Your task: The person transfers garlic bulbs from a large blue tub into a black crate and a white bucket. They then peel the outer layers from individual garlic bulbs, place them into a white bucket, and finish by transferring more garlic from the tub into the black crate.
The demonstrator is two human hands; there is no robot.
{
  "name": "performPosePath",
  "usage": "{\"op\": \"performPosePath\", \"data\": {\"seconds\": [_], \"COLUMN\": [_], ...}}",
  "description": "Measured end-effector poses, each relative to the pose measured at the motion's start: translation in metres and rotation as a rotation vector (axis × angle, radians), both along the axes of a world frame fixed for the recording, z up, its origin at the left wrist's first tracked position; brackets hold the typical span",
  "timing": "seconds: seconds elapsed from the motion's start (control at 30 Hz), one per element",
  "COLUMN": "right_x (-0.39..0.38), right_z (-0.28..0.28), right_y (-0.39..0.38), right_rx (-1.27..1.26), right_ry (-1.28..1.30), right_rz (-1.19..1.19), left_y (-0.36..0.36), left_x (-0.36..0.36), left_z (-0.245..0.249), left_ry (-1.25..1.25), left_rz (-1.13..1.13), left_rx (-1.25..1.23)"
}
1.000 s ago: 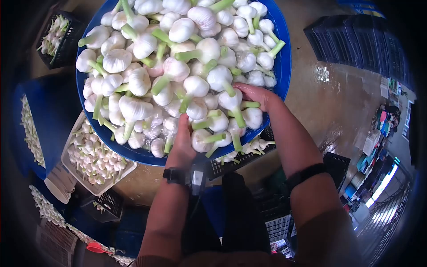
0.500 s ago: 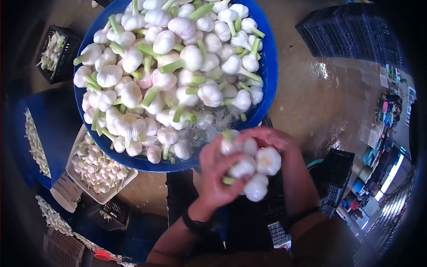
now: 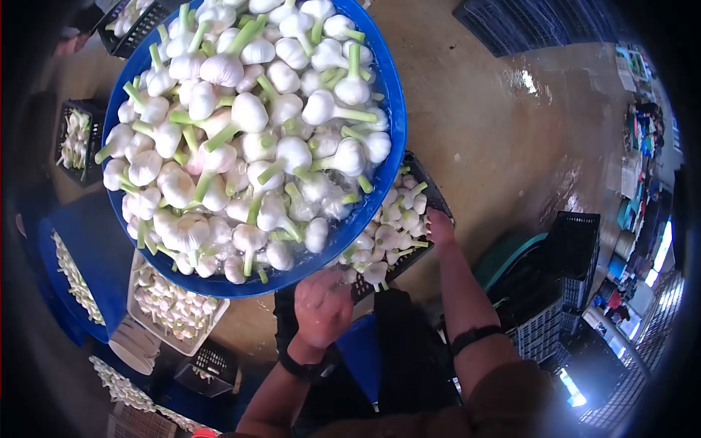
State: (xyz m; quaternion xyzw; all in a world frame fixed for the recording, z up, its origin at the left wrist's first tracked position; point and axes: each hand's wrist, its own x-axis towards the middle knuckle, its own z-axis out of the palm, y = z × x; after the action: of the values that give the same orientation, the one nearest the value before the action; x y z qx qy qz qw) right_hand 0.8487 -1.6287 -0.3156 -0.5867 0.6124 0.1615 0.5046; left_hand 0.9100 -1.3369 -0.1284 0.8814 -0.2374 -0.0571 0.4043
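Note:
My left hand (image 3: 323,306) is just below the near rim of the blue tub (image 3: 398,139), knuckles up, beside the near left end of a black crate (image 3: 412,255). Its fingers bend down out of sight. My right hand (image 3: 439,226) is at the crate's right side, against the rim and the garlic bulbs (image 3: 387,233) inside; its fingertips are hidden. Neither hand shows a bulb held. Many white garlic bulbs (image 3: 248,113) with short green stems fill the tub, and water bubbles (image 3: 332,201) among them near its right side.
Left of my legs stands a white basket (image 3: 219,314) of garlic. Black crates (image 3: 91,120) with garlic stand at the far left. Stacked dark crates (image 3: 511,29) are at the upper right, and a black crate (image 3: 577,241) stands to my right. The brown floor (image 3: 496,131) looks wet.
The cluster of garlic bulbs has left my hands. My hands have moved apart, left hand leftward, right hand to the crate's far side. The view has shifted, showing the garlic-filled crate.

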Motion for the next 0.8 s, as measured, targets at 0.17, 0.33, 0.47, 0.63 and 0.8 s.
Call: {"op": "performPosePath", "data": {"seconds": [0.17, 0.33, 0.47, 0.63, 0.8], "right_x": [-0.012, -0.023, -0.036, -0.051, -0.119], "right_z": [0.007, 0.015, 0.025, 0.019, -0.041], "right_y": [0.047, 0.088, 0.107, 0.134, 0.157], "right_rx": [-0.161, -0.008, -0.091, -0.076, -0.222], "right_ry": [-0.208, -0.175, -0.089, -0.077, 0.209], "right_rz": [0.329, 0.353, 0.454, 0.406, 0.347], "left_y": [0.003, 0.005, 0.004, -0.025, -0.042], "left_x": [0.03, 0.034, 0.036, 0.085, 0.1], "left_z": [0.002, -0.021, -0.026, -0.016, -0.043], "left_ry": [-0.066, 0.193, 0.379, 0.065, 0.299], "left_rz": [0.227, 0.34, 0.417, 0.158, 0.04], "left_rx": [0.093, 0.212, 0.125, 0.24, 0.508]}}
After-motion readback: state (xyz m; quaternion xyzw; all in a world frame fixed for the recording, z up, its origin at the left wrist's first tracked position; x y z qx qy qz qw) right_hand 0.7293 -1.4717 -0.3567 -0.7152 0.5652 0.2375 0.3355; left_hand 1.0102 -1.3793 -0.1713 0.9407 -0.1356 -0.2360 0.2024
